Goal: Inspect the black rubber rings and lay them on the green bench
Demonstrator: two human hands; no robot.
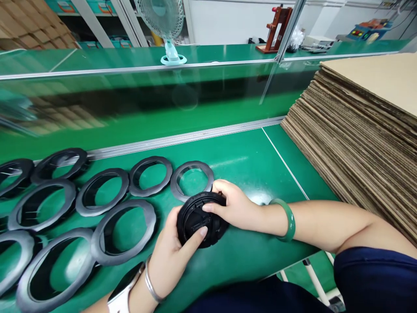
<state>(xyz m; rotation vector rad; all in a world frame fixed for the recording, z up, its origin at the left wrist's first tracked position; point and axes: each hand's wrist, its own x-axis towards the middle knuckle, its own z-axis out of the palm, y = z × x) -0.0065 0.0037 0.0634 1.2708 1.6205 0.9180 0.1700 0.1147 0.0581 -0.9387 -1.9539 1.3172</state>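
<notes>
At the near edge of the green bench [247, 165], a black round part [198, 219] sits between both hands, seemingly being seated or turned. The left hand [169, 256] cups its lower side, thumb pressed across its face; the right hand [236, 206] closes fingers over its top rim. Any next move wants a steady two-handed hold. Grey rings [124, 230] lie spread to the left, stacked cardboard sheets [358, 126] well to the right.
</notes>
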